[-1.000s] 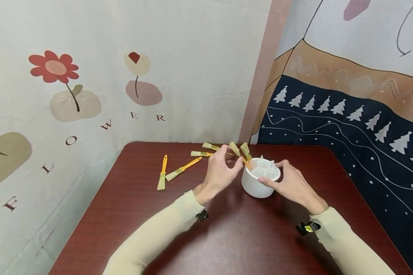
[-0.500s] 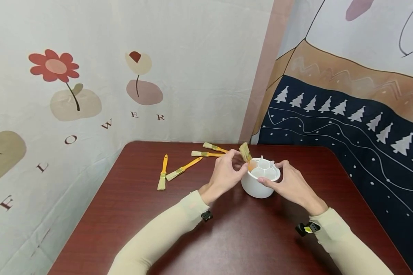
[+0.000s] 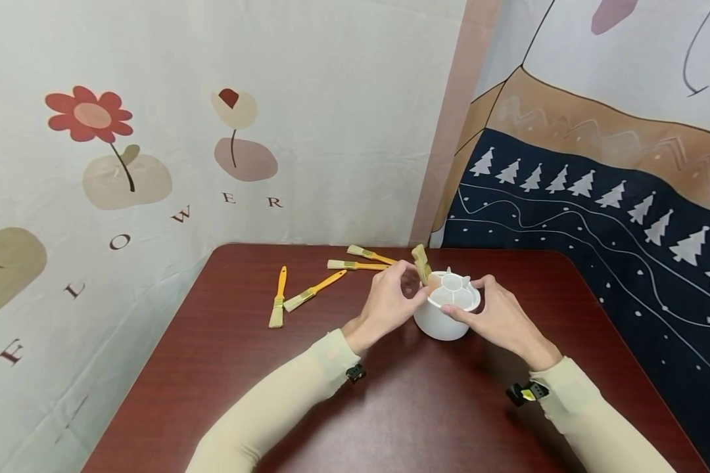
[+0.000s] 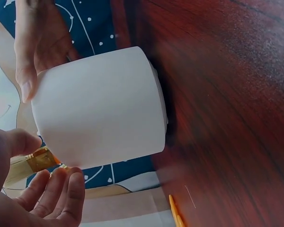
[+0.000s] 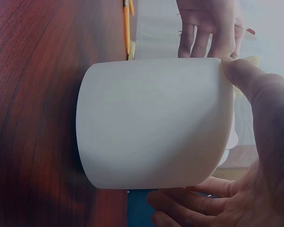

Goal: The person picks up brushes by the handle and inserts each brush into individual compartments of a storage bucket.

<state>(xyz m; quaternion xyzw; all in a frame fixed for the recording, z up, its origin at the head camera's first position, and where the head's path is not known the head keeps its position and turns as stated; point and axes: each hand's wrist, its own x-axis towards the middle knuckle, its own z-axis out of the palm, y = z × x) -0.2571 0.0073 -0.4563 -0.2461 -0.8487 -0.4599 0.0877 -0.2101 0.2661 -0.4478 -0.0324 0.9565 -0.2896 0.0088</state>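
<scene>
Right hand (image 3: 503, 322) grips white divided pot (image 3: 440, 323) by its rim. Left hand (image 3: 387, 302) at pot's left, fingers around paintbrush (image 3: 423, 265) standing bristles-up in pot (can't tell if pinching). Left of pot, two yellow-handled brushes (image 3: 312, 292); farther back, two more.

Head view: handle of brush (image 3: 421, 264) mostly hidden by left hand (image 3: 390, 299) and holder (image 3: 440, 323); right hand's (image 3: 499, 318) fingers largely behind holder; surface (image 3: 420, 427) cut off at bottom.

Indoor corner (image 3: 440, 230), printed hangings (image 3: 343, 98), reddish-brown table (image 3: 438, 407)
</scene>
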